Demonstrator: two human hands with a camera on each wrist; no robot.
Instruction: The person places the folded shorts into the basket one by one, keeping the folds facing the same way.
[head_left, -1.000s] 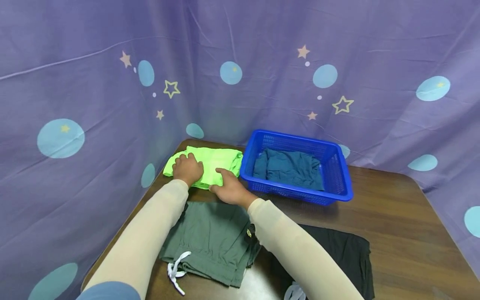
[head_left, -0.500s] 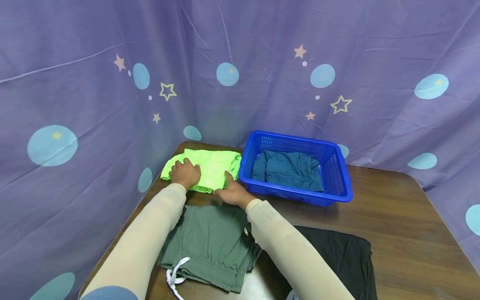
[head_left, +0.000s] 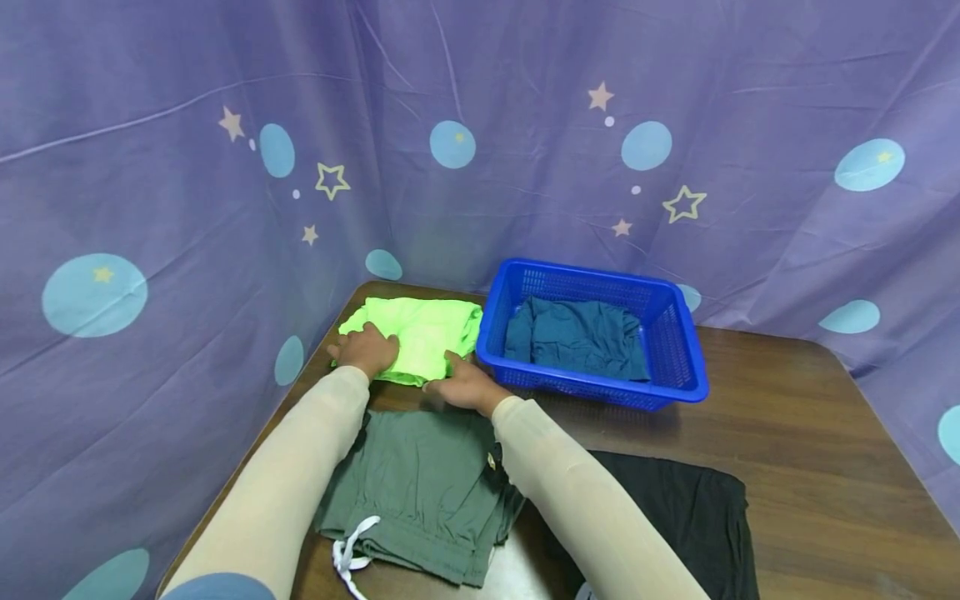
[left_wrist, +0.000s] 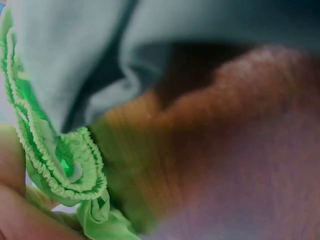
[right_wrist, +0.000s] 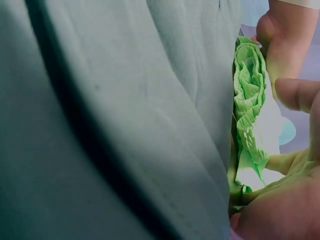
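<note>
A folded lime-green garment (head_left: pixel 423 329) lies at the far left of the table, beside the basket. Its gathered elastic edge shows in both wrist views. My left hand (head_left: pixel 366 350) rests on its left end, fingers reaching over the outer edge. At the front right edge is my right hand (head_left: pixel 465 385), thumb raised; in the right wrist view its fingers (right_wrist: pixel 280 162) touch the underside of the garment while the thumb stands apart from it. Dark green shorts (head_left: pixel 427 492) with a white drawstring lie flat beneath my forearms, and their cloth fills much of the wrist views.
A blue plastic basket (head_left: pixel 678 342) stands at the back middle, holding a folded teal garment (head_left: pixel 577 337). Folded black clothing (head_left: pixel 690 508) lies at the front right, partly under my right sleeve. The wooden table (head_left: pixel 810 433) meets a purple curtain (head_left: pixel 525 200) behind and to the left.
My left hand has slid from the top of the lime-green garment toward its left edge, and that end is drawn inward. The right hand has moved slightly to the garment's front edge.
</note>
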